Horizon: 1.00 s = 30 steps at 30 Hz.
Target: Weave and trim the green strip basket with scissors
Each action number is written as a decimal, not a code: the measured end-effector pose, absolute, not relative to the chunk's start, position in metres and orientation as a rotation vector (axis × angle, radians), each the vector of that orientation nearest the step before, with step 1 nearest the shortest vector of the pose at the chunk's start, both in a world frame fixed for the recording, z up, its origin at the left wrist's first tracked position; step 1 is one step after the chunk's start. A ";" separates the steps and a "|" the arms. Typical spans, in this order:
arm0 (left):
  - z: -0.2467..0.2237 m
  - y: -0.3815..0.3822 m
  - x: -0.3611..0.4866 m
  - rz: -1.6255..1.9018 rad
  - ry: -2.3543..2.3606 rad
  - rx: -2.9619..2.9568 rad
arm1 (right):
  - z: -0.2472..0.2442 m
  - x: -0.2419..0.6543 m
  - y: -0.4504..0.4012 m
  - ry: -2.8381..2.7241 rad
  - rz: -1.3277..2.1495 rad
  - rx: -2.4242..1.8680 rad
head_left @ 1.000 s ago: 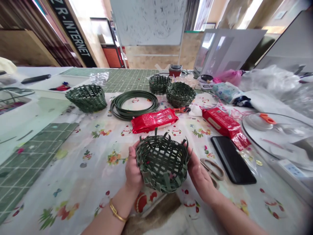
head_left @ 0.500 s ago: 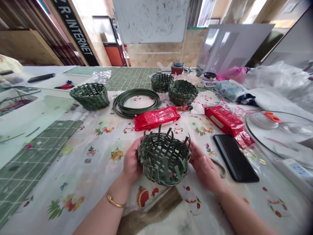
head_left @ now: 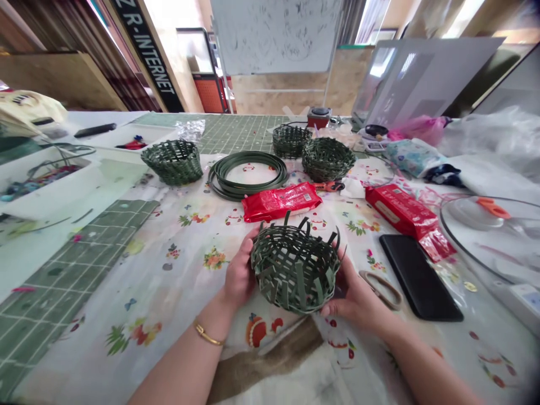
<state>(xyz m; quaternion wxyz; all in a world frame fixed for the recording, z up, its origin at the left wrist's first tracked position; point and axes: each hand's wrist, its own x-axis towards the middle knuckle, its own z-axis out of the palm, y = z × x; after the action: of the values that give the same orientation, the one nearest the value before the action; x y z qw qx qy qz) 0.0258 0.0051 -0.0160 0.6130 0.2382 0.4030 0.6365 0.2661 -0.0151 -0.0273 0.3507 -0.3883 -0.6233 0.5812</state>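
Observation:
A dark green woven basket (head_left: 297, 275), with loose strip ends sticking up from its rim, is between my hands, its opening tilted toward me. My left hand (head_left: 239, 274) is wrapped round its left side, the thumb up near the rim. On the right side, my right hand (head_left: 358, 298) cups the wall, its thumb low at the near edge and its fingertips partly hidden behind the weave. Beside my right hand lies a tan loop-shaped item (head_left: 383, 289), perhaps scissor handles or a band; I cannot tell which.
A black phone (head_left: 421, 278) lies to the right. Beyond the basket are two red packets (head_left: 282, 202), a coil of green strip (head_left: 215, 181) and three finished-looking baskets (head_left: 172, 163). White trays (head_left: 46, 194) stand on the left; plastic bags (head_left: 485, 135) are heaped at the right.
The view has turned slightly left, so the table things appear further right. My right thumb has moved down and away from its fingers to the basket's near edge.

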 end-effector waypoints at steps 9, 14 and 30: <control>-0.040 0.011 0.022 1.557 0.905 0.729 | -0.035 0.271 -0.008 -1.450 1.467 -1.064; -0.032 0.013 0.022 1.474 0.741 0.838 | -0.032 0.274 -0.004 -1.313 1.302 -1.177; -0.035 0.008 0.012 1.192 0.747 1.394 | -0.036 0.265 -0.004 -1.438 1.358 -1.106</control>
<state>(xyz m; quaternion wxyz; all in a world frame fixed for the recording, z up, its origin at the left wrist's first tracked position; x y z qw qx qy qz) 0.0118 0.0082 -0.0346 0.5486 0.5884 0.3155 0.5033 0.2648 -0.0039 -0.0359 0.4241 -0.4420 -0.5748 0.5426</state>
